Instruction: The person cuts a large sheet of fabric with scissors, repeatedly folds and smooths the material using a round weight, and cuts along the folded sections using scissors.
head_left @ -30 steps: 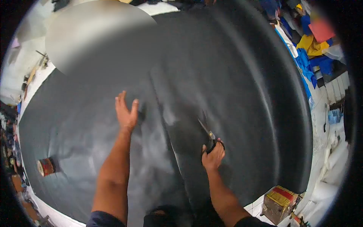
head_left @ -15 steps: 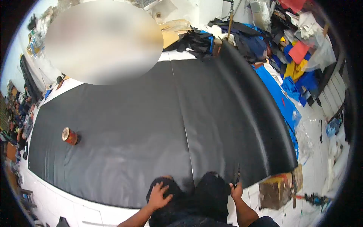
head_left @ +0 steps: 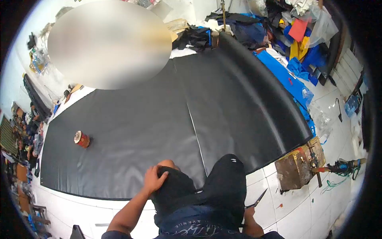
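A large sheet of black vinyl-like material [head_left: 131, 135] is spread over the floor in front of me. A long straight slit [head_left: 195, 129] with a pale line showing through runs across it towards my knees. Down at my right side, beyond the sheet's near edge, my right hand [head_left: 250, 220] is closed on a pair of scissors [head_left: 259, 198] with dark blades pointing up and right. My left hand [head_left: 154, 179] rests on my left knee, thumb apart from the fingers, holding nothing. On the left part of the sheet stands a red, worn can [head_left: 82, 139].
The sheet's right side curls up into a roll [head_left: 262, 95]. A stained box [head_left: 292, 171] sits by its near right corner, with a tool wrapped in cord [head_left: 338, 169] beside it. Fabric scraps [head_left: 302, 40] pile up at the back right. White tiles [head_left: 119, 209] border the near edge.
My right hand has drawn back from the sheet's edge with the scissors, now over the tiles. My left hand has shifted to the outer side of my knee. The whole view has tilted slightly.
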The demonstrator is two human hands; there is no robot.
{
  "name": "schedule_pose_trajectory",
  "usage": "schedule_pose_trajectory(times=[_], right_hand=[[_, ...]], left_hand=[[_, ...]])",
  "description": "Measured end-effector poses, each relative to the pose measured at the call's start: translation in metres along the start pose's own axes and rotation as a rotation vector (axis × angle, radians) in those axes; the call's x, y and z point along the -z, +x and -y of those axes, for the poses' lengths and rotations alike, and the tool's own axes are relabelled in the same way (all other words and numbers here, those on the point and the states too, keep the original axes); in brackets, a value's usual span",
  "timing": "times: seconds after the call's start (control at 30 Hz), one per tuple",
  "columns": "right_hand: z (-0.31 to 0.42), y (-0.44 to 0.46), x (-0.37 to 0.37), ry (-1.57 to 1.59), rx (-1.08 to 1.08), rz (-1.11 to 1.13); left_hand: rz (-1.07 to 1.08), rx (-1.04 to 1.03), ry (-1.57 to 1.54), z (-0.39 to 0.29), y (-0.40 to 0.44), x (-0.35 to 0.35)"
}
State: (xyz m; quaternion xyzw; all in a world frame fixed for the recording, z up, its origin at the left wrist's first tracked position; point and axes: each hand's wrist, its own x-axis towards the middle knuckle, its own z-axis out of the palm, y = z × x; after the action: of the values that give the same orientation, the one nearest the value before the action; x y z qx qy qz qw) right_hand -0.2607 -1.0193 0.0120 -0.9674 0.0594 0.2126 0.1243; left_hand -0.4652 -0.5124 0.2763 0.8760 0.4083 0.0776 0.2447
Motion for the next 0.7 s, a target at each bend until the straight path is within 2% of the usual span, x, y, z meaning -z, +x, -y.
schedule_pose_trajectory(times=[0.03, 0.1, 0.17, 0.23, 0.27, 0.43, 0.57, 0.63, 0.7], right_hand=[[-0.005, 0.007, 0.002, -0.055, 0.005, 0.044], [-0.008, 0.029, 0.017, -0.342, 0.240, 0.248], [0.043, 0.031, 0.053, -0.261, 0.093, 0.085], [0.098, 0.039, 0.084, -0.088, 0.415, 0.150], [0.124, 0.040, 0.079, -0.086, 0.407, 0.152], [0.225, 0.055, 0.020, -0.257, 1.185, -0.082], [0.242, 0.031, 0.008, -0.230, 1.157, 0.061], [0.240, 0.047, -0.002, -0.318, 1.131, -0.038], [0.251, 0.061, -0.001, -0.156, 0.953, 0.110]], left_hand=[[-0.076, -0.061, 0.022, -0.001, 0.006, 0.000], [-0.075, -0.069, 0.027, 0.000, 0.005, -0.004], [-0.037, -0.239, 0.115, 0.004, 0.006, -0.014], [0.014, -0.257, 0.104, -0.008, -0.002, -0.010], [0.052, -0.272, 0.101, -0.015, -0.005, -0.001], [0.067, -0.279, 0.071, -0.045, -0.032, 0.005], [0.168, -0.268, 0.023, -0.061, -0.037, 0.025], [0.208, -0.234, 0.023, -0.073, -0.041, 0.038], [0.359, -0.267, 0.039, -0.076, -0.047, 0.052]])
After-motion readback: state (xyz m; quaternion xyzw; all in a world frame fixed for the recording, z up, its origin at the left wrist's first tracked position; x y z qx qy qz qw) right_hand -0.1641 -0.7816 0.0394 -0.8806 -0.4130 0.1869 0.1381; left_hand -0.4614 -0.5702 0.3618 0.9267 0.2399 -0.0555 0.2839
